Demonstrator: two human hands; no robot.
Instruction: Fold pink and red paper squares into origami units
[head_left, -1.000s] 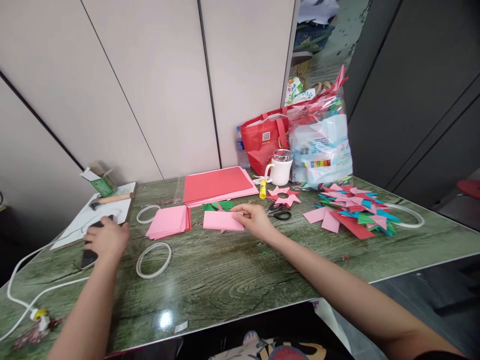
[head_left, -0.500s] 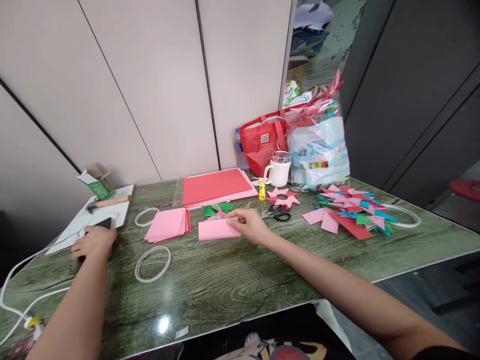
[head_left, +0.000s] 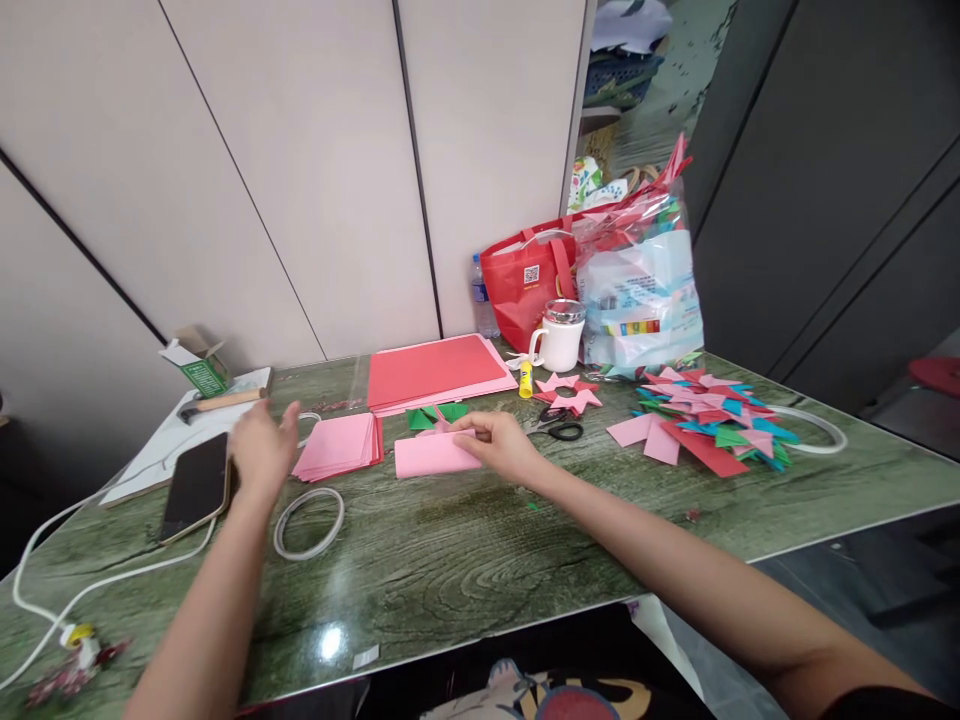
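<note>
Right hand (head_left: 501,443) pinches the pink sheet (head_left: 435,455), flat on the table (head_left: 465,570) mid-front; left hand (head_left: 262,450) is open, empty, between phone (head_left: 196,485) and pink stack (head_left: 339,443). Best to pin the thin matte sheet flat; the glossy tabletop looks slippery. Farther right: pile of pointed folded pieces (head_left: 705,420).

You are looking at bare green table (head_left: 480,570) running across the lower middle of the frame, giving a hand open passage. At centre left, a white ring (head_left: 308,522), a phone (head_left: 196,485) and its white cable (head_left: 82,585) are crowding the way. Toward the upper middle, pink squares (head_left: 339,444), red sheets (head_left: 435,371), scissors (head_left: 559,424) and a mug (head_left: 559,336) are blocking reach, while folded paper pieces (head_left: 701,420) are filling the right
</note>
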